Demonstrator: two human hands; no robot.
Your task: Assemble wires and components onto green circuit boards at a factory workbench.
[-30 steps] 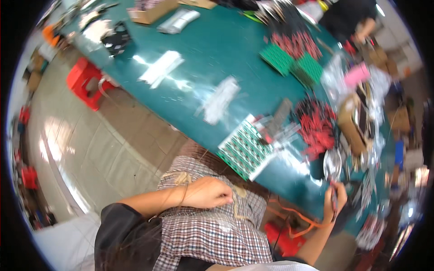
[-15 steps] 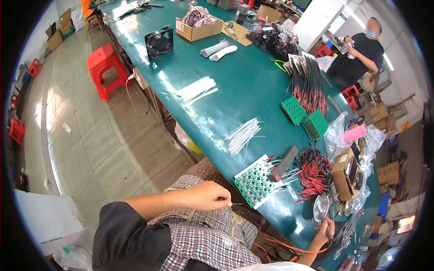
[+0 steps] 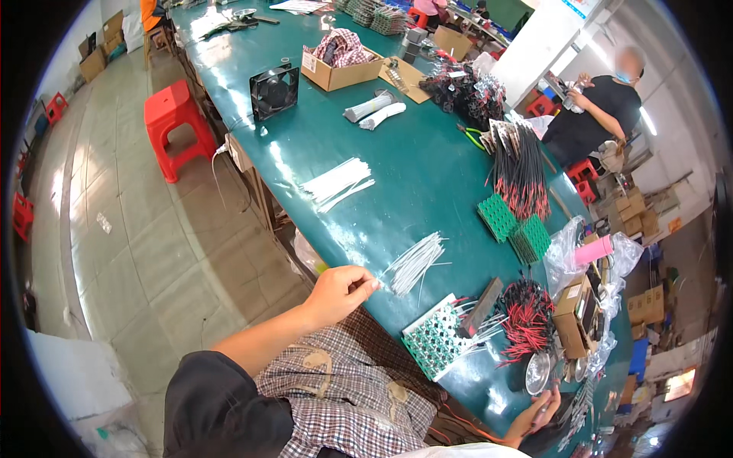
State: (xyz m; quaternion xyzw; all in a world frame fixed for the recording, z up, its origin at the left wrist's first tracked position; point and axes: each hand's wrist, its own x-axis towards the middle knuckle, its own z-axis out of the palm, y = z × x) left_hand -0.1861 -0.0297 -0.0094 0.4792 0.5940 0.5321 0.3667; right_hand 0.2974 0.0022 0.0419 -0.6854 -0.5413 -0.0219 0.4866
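Observation:
My left hand (image 3: 345, 293) is over the table's near edge, thumb and forefinger pinched together; whatever they hold is too small to make out. Just beyond its fingertips lies a loose bundle of thin white wires (image 3: 416, 262). To its right, a panel of small green-and-white circuit boards (image 3: 435, 336) has wires along its right side and a dark bar (image 3: 481, 308) lying across them. At the lower right my right hand (image 3: 536, 417) is closed around a slim dark-handled tool, mostly hidden by the fingers. It is beside a small round metal dish (image 3: 537, 372).
Red-and-black wires (image 3: 528, 320) are heaped beside an open cardboard box (image 3: 574, 317). Green board stacks (image 3: 528, 240) and another white wire bundle (image 3: 337, 185) lie farther off. A black fan (image 3: 275, 91) stands at the left edge, near a red stool (image 3: 177, 130). A person (image 3: 595, 107) stands across the table.
My left hand has moved forward and up from above my lap toward the white wires. The thin wire seen in its fingers earlier no longer shows. My right hand has shifted slightly lower and left.

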